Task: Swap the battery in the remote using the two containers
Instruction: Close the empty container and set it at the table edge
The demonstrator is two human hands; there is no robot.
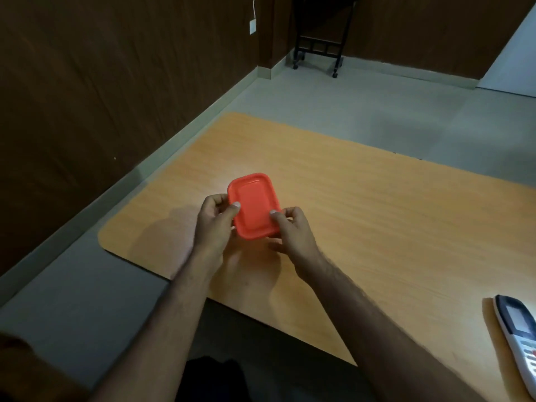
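Note:
A small orange-red container (253,206) with its lid on is held just above the wooden table (362,216). My left hand (214,224) grips its left side, thumb on the lid's edge. My right hand (293,232) grips its right side, thumb tip on the lid's near right corner. What is inside the container is hidden. A white remote (516,340) with a dark screen lies face up at the table's right near edge, partly cut off by the frame. No second container is in view.
The table's near edge and rounded left corner border a grey floor (362,94). Dark wood-panelled walls stand at the left and back. A black wheeled stand (317,50) is in the far corner.

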